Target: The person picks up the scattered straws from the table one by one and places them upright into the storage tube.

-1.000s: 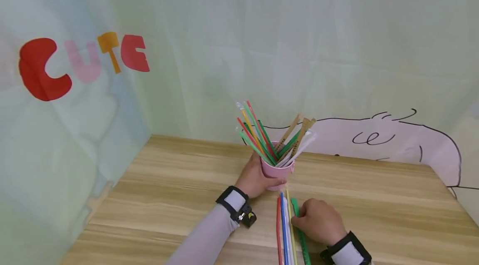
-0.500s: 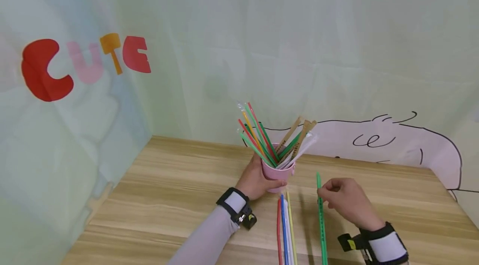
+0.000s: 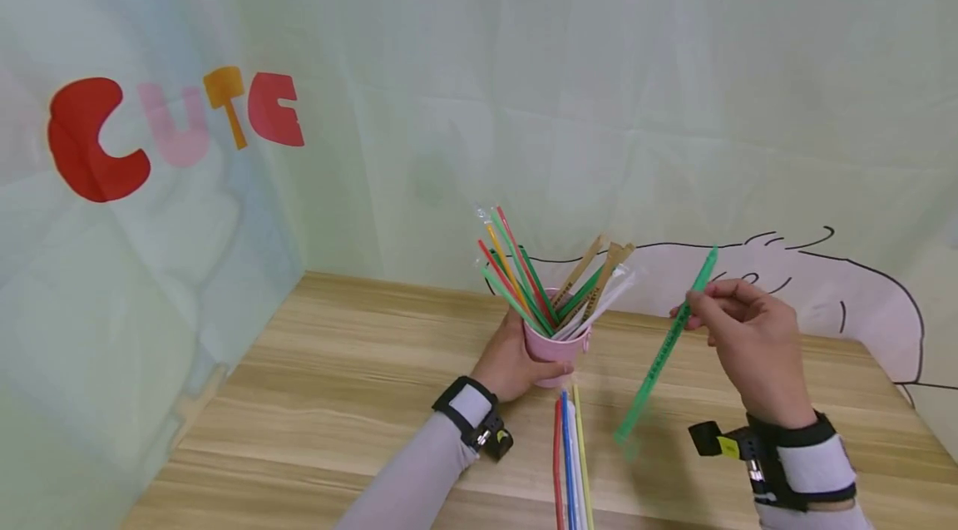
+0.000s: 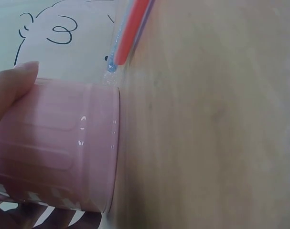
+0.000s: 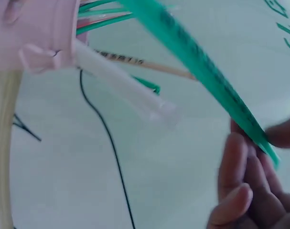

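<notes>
My left hand [image 3: 509, 362] grips a small pink bucket [image 3: 555, 354] that stands upright on the table. In the left wrist view, the thumb and fingers wrap round the bucket's wall [image 4: 63, 138]. Out of the bucket lean several straws [image 3: 524, 280], green, red, orange, brown and clear-wrapped. My right hand [image 3: 756, 343] pinches a green straw [image 3: 662, 351] near its upper end, tilted in the air to the right of the bucket. Dark print runs along that straw [image 5: 207, 71] in the right wrist view.
In front of the bucket, red [image 3: 557, 463], blue [image 3: 569, 463], white and yellow straws [image 3: 584, 463] lie side by side on the wooden table [image 3: 359, 397]. A printed backdrop [image 3: 479, 97] hangs behind the table and along its left side.
My right hand has picked the green straw up from beside the row and carried it up and to the right, tilting it. The left hand has stayed on the bucket.
</notes>
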Demonstrator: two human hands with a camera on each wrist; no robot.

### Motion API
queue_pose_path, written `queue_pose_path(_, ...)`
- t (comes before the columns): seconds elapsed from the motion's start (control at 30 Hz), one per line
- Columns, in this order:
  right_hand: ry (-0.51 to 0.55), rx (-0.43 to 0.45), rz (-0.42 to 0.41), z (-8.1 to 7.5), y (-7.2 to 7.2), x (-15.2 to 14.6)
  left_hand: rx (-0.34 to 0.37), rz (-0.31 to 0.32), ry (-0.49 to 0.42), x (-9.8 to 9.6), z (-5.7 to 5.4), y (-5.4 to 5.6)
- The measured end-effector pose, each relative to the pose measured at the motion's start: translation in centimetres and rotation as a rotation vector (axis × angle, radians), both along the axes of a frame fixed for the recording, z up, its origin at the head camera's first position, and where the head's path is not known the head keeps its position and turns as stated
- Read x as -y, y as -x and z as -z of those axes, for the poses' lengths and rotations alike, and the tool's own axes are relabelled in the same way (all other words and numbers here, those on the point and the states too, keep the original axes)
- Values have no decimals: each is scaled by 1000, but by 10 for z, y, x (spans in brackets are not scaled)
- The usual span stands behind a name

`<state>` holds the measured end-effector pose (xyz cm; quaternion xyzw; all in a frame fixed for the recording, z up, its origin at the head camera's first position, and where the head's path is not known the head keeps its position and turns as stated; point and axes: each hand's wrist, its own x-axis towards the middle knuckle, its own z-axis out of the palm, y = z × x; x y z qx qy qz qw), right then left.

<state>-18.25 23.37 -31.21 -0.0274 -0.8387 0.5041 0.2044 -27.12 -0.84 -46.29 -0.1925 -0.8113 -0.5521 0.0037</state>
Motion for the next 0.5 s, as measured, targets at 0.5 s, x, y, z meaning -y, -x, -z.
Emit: queue_pose_path(0.5, 228, -431, 106, -2, 19, 35, 7, 16, -1, 1, 0, 0)
